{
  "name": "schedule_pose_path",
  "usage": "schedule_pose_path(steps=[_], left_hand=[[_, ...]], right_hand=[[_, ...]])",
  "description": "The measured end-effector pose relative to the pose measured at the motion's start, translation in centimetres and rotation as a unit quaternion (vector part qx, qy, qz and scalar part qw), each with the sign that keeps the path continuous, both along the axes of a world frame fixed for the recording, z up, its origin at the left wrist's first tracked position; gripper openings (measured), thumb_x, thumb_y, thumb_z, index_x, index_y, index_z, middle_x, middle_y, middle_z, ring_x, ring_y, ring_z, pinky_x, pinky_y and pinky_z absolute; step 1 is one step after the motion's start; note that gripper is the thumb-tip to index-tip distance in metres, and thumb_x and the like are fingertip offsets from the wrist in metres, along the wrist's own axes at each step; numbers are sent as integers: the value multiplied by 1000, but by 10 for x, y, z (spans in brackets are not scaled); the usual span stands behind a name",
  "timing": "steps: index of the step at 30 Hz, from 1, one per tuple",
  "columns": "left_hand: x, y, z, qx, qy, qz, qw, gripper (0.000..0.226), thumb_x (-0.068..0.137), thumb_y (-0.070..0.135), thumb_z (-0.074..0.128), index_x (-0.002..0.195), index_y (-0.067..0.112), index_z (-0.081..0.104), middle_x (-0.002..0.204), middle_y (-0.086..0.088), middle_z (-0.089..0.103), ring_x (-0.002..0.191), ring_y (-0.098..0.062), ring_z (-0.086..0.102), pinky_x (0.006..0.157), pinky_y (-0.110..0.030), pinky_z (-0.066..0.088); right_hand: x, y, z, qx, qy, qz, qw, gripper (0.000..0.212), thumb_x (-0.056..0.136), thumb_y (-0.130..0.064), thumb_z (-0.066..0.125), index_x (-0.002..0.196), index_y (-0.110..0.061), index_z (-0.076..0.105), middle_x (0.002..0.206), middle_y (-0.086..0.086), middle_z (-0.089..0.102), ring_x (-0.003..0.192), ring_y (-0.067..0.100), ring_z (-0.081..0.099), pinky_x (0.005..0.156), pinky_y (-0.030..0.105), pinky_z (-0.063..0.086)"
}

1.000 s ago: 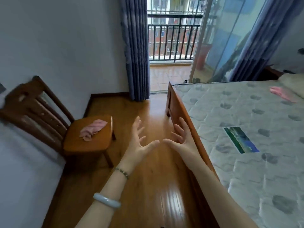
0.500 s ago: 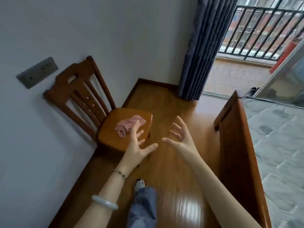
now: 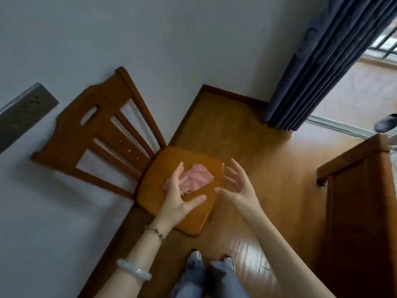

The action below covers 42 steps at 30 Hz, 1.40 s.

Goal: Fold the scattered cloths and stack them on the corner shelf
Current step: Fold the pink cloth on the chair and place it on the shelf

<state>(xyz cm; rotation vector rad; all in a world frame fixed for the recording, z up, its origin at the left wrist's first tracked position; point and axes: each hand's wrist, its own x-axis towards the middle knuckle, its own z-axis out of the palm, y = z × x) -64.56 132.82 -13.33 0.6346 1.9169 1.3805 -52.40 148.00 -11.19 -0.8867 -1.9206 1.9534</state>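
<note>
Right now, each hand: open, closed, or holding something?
Left hand: open, fingers spread over the crumpled pink cloth, holding nothing.
Right hand: open, holding nothing, at the edge of the wooden chair seat.

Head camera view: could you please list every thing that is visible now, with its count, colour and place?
pink cloth: 1, pink, crumpled on the chair seat
chair: 1, brown wood, back against the wall
socket plate: 1, grey, on the wall at left
curtain: 1, dark blue, upper right
floor: 1, glossy brown wood, under the chair
bed frame: 1, brown wood, right edge
bangle: 1, white, left forearm
bead bracelet: 1, dark beads, left wrist
shoes: 2, grey and white, bottom centre
left hand: 1, open, spread over the cloth; whether it touches, I cannot tell
right hand: 1, open, by the seat's right edge
</note>
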Motion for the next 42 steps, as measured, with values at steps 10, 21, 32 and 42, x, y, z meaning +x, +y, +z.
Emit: schedule_pose_path(steps=[10, 21, 32, 42], left_hand=[[-82, 42, -122, -85, -51, 90, 991, 105, 68, 38, 80, 148, 38, 11, 154, 3, 22, 131, -8, 35, 85, -15, 44], [-100, 63, -301, -235, 75, 118, 962, 61, 75, 32, 79, 124, 13, 48, 113, 2, 53, 102, -13, 54, 77, -26, 49], [-93, 57, -361, -379, 153, 179, 895, 21, 87, 23, 65, 99, 18, 49, 97, 0, 56, 84, -15, 54, 52, -15, 31], [-112, 19, -318, -354, 149, 207, 900, 18, 94, 19, 55, 111, 17, 60, 107, -2, 58, 76, -12, 61, 59, -21, 52]], right_hand=[[-111, 72, -125, -40, -68, 102, 992, 73, 82, -1, 70, 139, -31, 37, 127, -13, 50, 116, 0, 54, 84, 15, 51], [-139, 118, -312, 84, -198, 186, 959, 55, 80, -3, 72, 130, -18, 54, 123, 0, 60, 110, 13, 58, 92, 26, 51], [-148, 112, -406, 421, -239, 416, 769, 46, 68, 5, 71, 112, -7, 64, 114, 18, 57, 98, 39, 55, 77, 46, 53], [-170, 111, -395, 385, -253, 358, 812, 15, 85, -10, 59, 97, 0, 59, 104, 14, 55, 94, 31, 51, 68, 40, 49]])
